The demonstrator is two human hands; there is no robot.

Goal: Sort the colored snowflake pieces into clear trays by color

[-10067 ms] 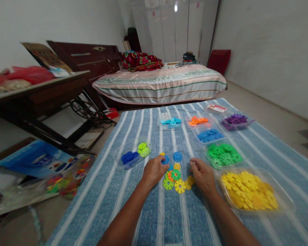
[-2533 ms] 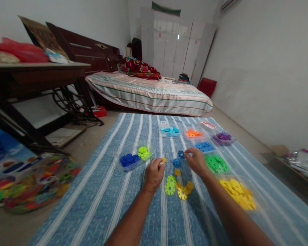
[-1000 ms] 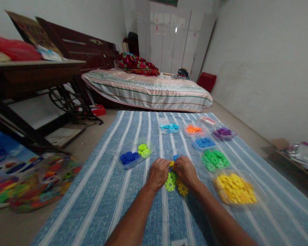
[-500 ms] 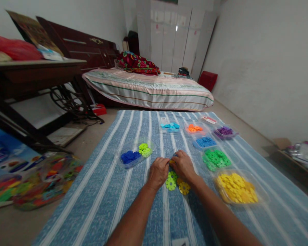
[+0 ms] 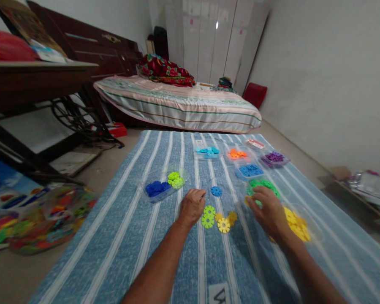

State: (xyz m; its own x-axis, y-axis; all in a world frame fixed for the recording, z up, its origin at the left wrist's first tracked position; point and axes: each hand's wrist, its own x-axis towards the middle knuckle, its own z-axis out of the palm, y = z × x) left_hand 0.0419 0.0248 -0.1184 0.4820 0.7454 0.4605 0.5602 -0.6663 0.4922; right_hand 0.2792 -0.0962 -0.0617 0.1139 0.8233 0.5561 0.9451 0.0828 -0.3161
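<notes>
Two hands rest low over a striped blue cloth (image 5: 164,253). The left hand (image 5: 192,207) has its fingers (image 5: 199,195) curled in together, knuckles down, with nothing showing in them. Just right of those fingers lies a chain of joined discs (image 5: 218,218), flat on the cloth; its long axis runs crosswise to the stripes, green end toward the left fingers, yellow end toward the right hand (image 5: 269,211). A single blue disc (image 5: 215,191) lies flat just beyond the left fingertips. The right fingers (image 5: 256,196) are spread and bent down over the near edge of the green tray (image 5: 266,184); whether they pinch a piece I cannot tell. The yellow tray (image 5: 299,228) sits beside the right wrist.
</notes>
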